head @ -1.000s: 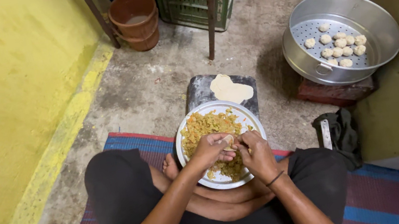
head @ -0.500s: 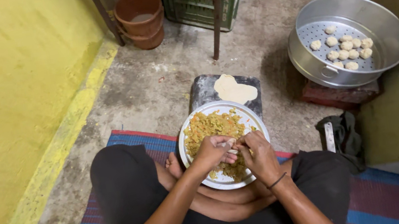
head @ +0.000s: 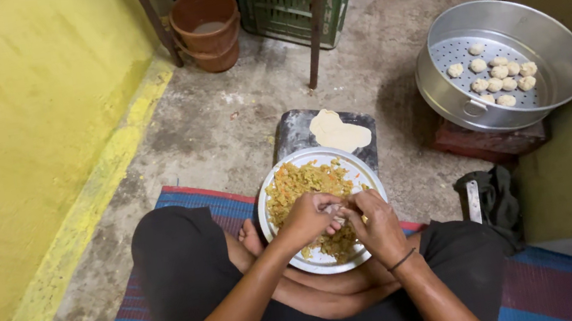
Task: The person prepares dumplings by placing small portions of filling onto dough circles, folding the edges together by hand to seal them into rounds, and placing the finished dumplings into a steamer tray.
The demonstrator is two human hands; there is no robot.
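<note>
Over the white plate (head: 274, 207) of yellow filling (head: 300, 183) on the person's lap, the left hand (head: 307, 218) and the right hand (head: 377, 224) meet and pinch together a small piece of dough (head: 336, 211), near the flat dough sheets (head: 338, 131) on the dark board (head: 294, 131).

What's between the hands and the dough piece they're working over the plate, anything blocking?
Nothing visible. The left hand and right hand meet directly on the small dough piece, fingers pinching it above the plate of yellow filling. The flat dough rounds lie beyond the plate, apart from the hands.
</note>
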